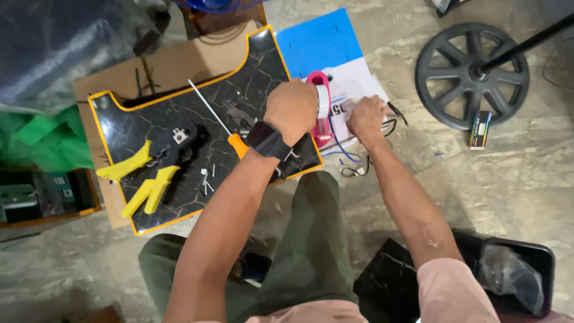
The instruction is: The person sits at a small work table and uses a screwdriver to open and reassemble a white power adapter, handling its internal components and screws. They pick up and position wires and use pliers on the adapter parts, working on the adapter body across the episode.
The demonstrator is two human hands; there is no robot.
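At the right edge of the black marble-patterned board (179,113), the left hand (292,109) is clamped on a pink tape dispenser (318,107); just right of it, the right hand (366,115) presses curled fingers onto a blue-and-white box (326,45) — whether it grips anything, I cannot tell; an orange-handled screwdriver (218,121) and yellow-handled crimping pliers (149,173) lie on the board.

- Yellow-handled crimping pliers (146,170) lie on the black marble-patterned board with orange edging (251,66).
- Orange-handled screwdriver (222,124) lies on it, right of the pliers.
- Pink tape dispenser (318,107) stands at its right edge.
- Black spoked wheel (472,75) lies well right of it.
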